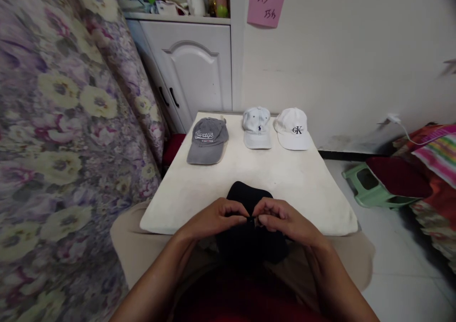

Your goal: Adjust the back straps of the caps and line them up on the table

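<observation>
A black cap [249, 194] rests over the near edge of the table and my lap, with its lower part in dark shadow. My left hand [224, 215] pinches the cap's strap from the left. From the right, my right hand [280, 217] pinches the same strap, close to a small buckle [255, 221]; the fingertips of both hands almost meet. Farther back on the table stand a grey cap [208, 141] with white lettering, a pale blue cap [257, 127] and a white cap [292, 128] with black letters.
The cloth-covered table [285, 175] reaches a pale wall. A floral curtain [60, 146] hangs at the left beside a white cabinet [192, 65]. On the right are a green stool [366, 184] with a dark red top and a white plug with a cable [395, 118].
</observation>
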The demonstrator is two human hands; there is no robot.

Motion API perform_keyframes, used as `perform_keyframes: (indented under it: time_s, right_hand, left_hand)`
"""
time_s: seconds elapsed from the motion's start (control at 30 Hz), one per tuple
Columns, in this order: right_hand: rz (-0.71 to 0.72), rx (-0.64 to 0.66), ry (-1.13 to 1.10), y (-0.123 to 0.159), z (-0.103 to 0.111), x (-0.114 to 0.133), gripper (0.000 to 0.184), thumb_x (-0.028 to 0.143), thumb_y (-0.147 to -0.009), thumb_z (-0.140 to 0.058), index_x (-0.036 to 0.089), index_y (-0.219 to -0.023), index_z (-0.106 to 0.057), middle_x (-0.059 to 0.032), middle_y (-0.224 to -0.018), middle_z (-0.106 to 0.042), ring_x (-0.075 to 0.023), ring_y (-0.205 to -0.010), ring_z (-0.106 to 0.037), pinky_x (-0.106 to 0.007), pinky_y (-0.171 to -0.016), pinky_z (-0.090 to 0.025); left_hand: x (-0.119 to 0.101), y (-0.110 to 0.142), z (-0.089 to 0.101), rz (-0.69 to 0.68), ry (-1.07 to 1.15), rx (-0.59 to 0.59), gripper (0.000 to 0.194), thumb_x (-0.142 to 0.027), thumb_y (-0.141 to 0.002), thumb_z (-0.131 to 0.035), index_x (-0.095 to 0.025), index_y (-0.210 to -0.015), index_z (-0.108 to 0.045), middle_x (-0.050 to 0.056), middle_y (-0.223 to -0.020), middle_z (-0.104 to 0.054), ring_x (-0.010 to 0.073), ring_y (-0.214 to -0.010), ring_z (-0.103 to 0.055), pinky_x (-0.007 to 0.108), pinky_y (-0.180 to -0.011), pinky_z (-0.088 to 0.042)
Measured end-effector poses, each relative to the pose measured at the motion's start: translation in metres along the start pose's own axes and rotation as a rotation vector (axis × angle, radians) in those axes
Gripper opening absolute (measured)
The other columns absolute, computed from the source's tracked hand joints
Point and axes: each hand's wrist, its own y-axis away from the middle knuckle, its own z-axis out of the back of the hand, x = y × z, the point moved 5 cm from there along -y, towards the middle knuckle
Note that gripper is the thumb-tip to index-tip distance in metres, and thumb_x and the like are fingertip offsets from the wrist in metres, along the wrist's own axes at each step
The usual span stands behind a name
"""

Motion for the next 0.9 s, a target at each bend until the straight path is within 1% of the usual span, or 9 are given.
perform_keyframes:
  time_s: [0.13, 0.27, 0.4, 0.47, 0.63, 0.77, 0.9]
  right_hand:
    - [0.016, 0.005, -0.063, 0.0003, -0.0003, -0.0005, 0.013, 0.027, -0.093, -0.060, 0.019, -0.103, -0.059, 0.0005, -0.086, -0.056, -0.0103, -0.070, -0.048, -0.022, -0.059, -0.034]
    - [0.037, 0.000, -0.080, -0.0010, -0.0016, 0.0005, 0.016, 0.025, -0.091, -0.061, 0.020, -0.106, -0.057, 0.0012, -0.084, -0.054, -0.0102, -0.070, -0.048, -0.021, -0.058, -0.033]
    - [0.044, -0.014, -0.093, -0.0017, -0.0024, 0.0022, 0.015, 0.027, -0.093, -0.060, 0.020, -0.106, -0.057, 0.0017, -0.083, -0.053, -0.0102, -0.068, -0.048, -0.021, -0.057, -0.032]
    - [0.053, -0.020, -0.081, -0.0019, -0.0026, 0.0039, 0.015, 0.029, -0.092, -0.061, 0.019, -0.104, -0.057, 0.0018, -0.082, -0.054, -0.0105, -0.069, -0.048, -0.022, -0.058, -0.033]
    - [0.038, -0.058, -0.041, -0.0031, -0.0018, 0.0043, 0.019, 0.029, -0.085, -0.071, 0.019, -0.098, -0.059, 0.0009, -0.085, -0.058, -0.0125, -0.076, -0.052, -0.025, -0.066, -0.038]
    - [-0.001, -0.073, 0.013, -0.0029, -0.0011, 0.0015, 0.018, 0.030, -0.084, -0.071, 0.018, -0.095, -0.063, 0.0004, -0.085, -0.061, -0.0130, -0.075, -0.053, -0.025, -0.068, -0.039]
    - [-0.033, -0.080, 0.090, -0.0023, -0.0007, 0.0007, 0.017, 0.031, -0.084, -0.071, 0.018, -0.093, -0.065, 0.0008, -0.083, -0.061, -0.0127, -0.074, -0.052, -0.025, -0.066, -0.038]
  left_hand:
    - [0.0029, -0.0029, 0.0003, 0.020, 0.024, -0.039, 0.019, -0.031, -0.082, -0.064, -0.016, -0.086, -0.074, 0.001, -0.077, -0.070, 0.0143, -0.069, -0.057, 0.025, -0.066, -0.039]
    - [0.0049, -0.0043, -0.0002, 0.053, 0.011, -0.068, 0.018, -0.031, -0.081, -0.065, -0.016, -0.083, -0.073, -0.001, -0.071, -0.066, 0.0122, -0.062, -0.052, 0.023, -0.060, -0.036]
    - [0.0040, -0.0040, -0.0012, 0.070, 0.078, -0.094, 0.017, -0.031, -0.081, -0.065, -0.015, -0.079, -0.071, 0.000, -0.074, -0.065, 0.0133, -0.068, -0.054, 0.023, -0.062, -0.039]
    - [0.0035, -0.0037, -0.0017, 0.079, 0.101, -0.102, 0.017, -0.032, -0.081, -0.065, -0.015, -0.077, -0.070, 0.000, -0.073, -0.064, 0.0129, -0.067, -0.053, 0.022, -0.061, -0.038]
    - [0.0028, -0.0035, -0.0022, 0.089, 0.108, -0.120, 0.018, -0.033, -0.080, -0.065, -0.016, -0.072, -0.066, -0.003, -0.065, -0.056, 0.0099, -0.059, -0.044, 0.021, -0.054, -0.032]
    - [0.0027, -0.0034, -0.0032, 0.091, 0.101, -0.115, 0.019, -0.034, -0.080, -0.065, -0.016, -0.073, -0.066, -0.003, -0.065, -0.055, 0.0100, -0.059, -0.044, 0.021, -0.053, -0.032]
    - [0.0036, -0.0027, -0.0036, 0.099, 0.079, -0.114, 0.019, -0.034, -0.081, -0.063, -0.016, -0.074, -0.066, -0.003, -0.064, -0.054, 0.0100, -0.058, -0.043, 0.021, -0.053, -0.031]
